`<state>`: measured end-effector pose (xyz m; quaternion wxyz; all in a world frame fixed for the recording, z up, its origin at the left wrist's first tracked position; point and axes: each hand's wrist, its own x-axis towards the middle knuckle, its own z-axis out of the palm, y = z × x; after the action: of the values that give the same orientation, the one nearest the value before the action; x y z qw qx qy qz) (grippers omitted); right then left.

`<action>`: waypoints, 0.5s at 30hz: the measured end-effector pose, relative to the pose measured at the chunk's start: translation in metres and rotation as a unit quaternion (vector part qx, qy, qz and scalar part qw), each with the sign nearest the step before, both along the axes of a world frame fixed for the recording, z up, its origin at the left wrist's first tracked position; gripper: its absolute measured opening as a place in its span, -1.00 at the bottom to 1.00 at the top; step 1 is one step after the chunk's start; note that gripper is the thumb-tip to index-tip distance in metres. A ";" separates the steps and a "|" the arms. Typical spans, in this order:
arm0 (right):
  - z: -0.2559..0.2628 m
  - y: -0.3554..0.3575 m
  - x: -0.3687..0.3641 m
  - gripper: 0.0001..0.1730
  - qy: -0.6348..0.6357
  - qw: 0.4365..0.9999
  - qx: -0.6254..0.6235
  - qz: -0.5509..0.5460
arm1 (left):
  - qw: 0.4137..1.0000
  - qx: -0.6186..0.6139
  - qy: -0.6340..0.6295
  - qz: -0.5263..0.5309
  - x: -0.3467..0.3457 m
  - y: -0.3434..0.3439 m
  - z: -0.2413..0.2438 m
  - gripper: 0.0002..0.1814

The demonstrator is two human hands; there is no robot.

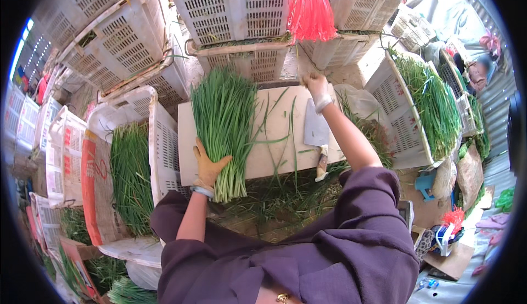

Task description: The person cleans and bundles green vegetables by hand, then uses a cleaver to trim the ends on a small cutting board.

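Note:
My left hand [209, 164], in a tan glove, lies with spread fingers on the lower part of a large bundle of green Chinese chives [224, 118]. The bundle rests on the left half of a pale board [267, 147], its leaf tips away from me and its stalk ends over the near edge. My right hand [316, 83], gloved, is raised past the board's far right corner with its fingers curled; whether it holds anything is hard to see. A cleaver [317, 127] lies flat on the board's right side, handle towards me. Loose leaves [292, 131] are scattered between bundle and cleaver.
Red plastic strips [311, 11] hang from the stacked crates [234, 7] beyond the board. A crate of chives [134, 176] stands at left, another [428, 106] at right. Leaf scraps [284, 205] cover the ground before me. Further right is a blue stool [425, 186].

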<state>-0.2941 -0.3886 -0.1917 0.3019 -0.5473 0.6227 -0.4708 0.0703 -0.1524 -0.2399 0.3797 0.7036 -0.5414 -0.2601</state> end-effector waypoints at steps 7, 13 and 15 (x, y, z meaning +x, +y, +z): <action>0.026 0.022 0.002 -0.76 -0.101 0.992 0.014 0.081 | 0.997 0.027 0.063 0.023 0.014 0.000 0.008 0.30; 0.025 -0.116 0.022 -0.75 -0.230 0.970 -0.057 -0.050 | 0.965 -0.035 0.259 0.000 0.040 -0.018 -0.059 -0.03; 0.049 -0.095 0.071 -0.77 -0.058 0.982 -0.071 -0.164 | 0.978 -0.012 0.208 0.001 0.073 0.014 -0.061 -0.11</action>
<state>-0.2229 -0.4831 -0.1430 0.2169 -0.4295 0.6506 -0.5876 0.1436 -0.1387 -0.3014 0.4924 0.6301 -0.4533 -0.3936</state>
